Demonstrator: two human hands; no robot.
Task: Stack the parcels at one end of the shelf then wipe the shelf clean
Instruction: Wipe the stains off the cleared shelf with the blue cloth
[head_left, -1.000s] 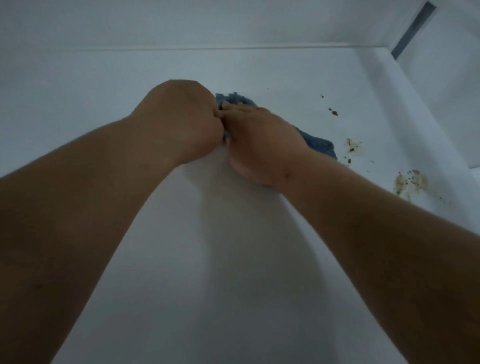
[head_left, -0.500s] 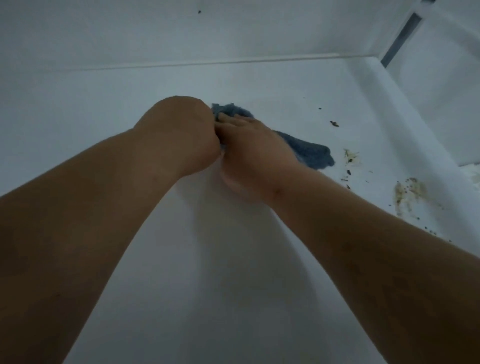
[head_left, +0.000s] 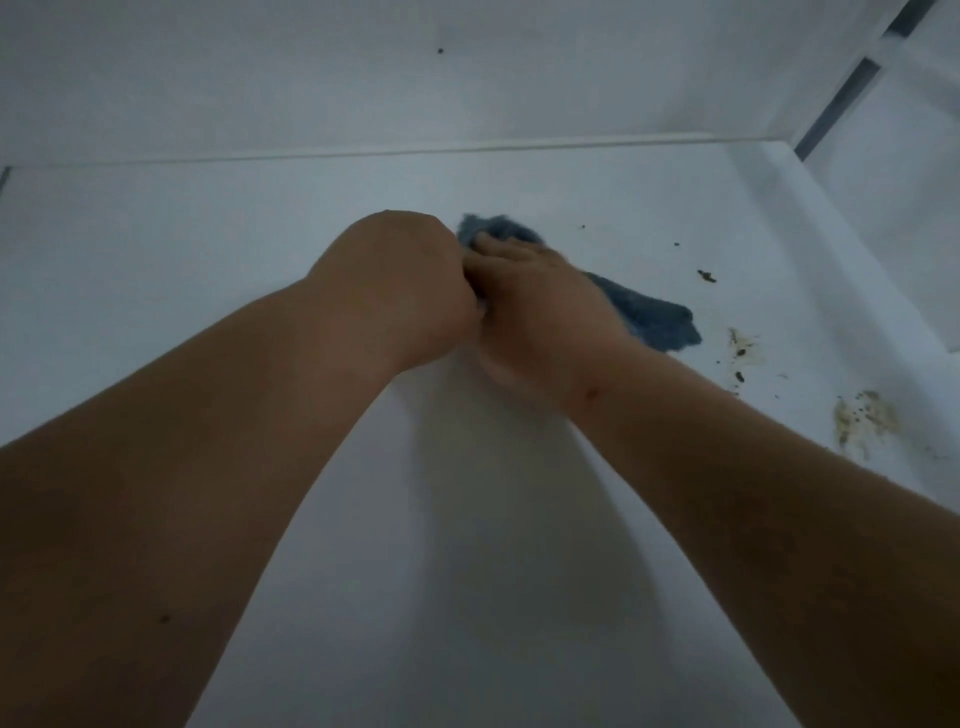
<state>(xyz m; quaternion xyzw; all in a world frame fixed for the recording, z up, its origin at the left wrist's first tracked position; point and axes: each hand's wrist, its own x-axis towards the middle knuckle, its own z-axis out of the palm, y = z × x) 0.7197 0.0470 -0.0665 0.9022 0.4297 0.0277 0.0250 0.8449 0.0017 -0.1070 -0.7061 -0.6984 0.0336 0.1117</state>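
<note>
Right hand (head_left: 540, 306) presses flat on blue cloth (head_left: 654, 319) on white shelf (head_left: 208, 249). Left hand (head_left: 395, 291) touches it, finger state unclear. Brown stains (head_left: 862, 421) right of cloth.

Interior of a white storage shelf (head_left: 519, 597), kind of building not determinable: a flat white floor panel meets a white back wall (head_left: 311, 78) along a sealed seam, with a side wall (head_left: 883, 218) at right and brown grime (head_left: 862, 421) on the panel
</note>
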